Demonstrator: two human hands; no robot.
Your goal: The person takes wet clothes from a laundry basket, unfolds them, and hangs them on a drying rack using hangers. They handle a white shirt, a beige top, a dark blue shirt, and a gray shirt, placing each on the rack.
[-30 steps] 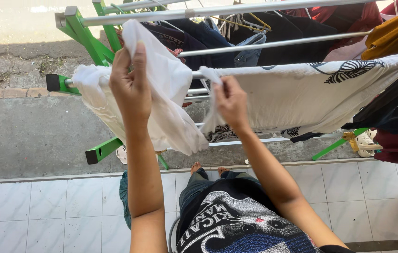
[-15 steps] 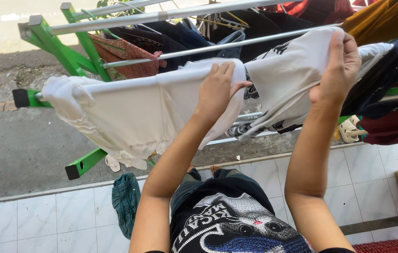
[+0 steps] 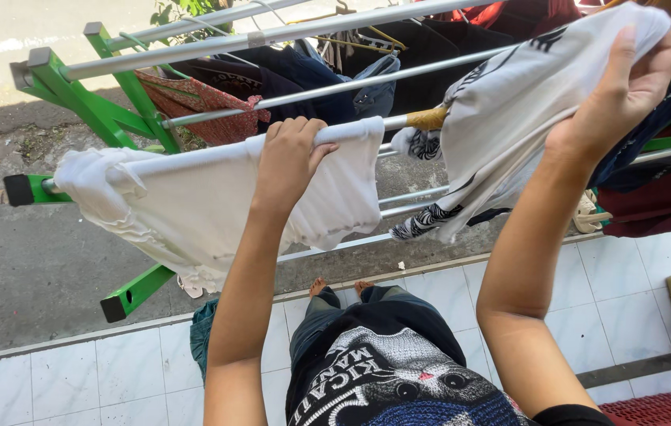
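The left hand (image 3: pixel 288 162) is gripping a white cloth (image 3: pixel 193 209) over the rack (image 3: pixel 75 95) rail; the right hand (image 3: pixel 615 102) is clutching a printed shirt (image 3: pixel 509 118) beside it, clear of the rail.

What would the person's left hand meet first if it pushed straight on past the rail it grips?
Probably the dark garments on the next rail; the left hand points that way, though depth is uncertain.

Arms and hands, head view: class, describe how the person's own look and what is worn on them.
Both forearms are bare to the elbow; the left hand and right hand wear no gloves, rings or watch. A black sleeve edge shows at the right upper arm.
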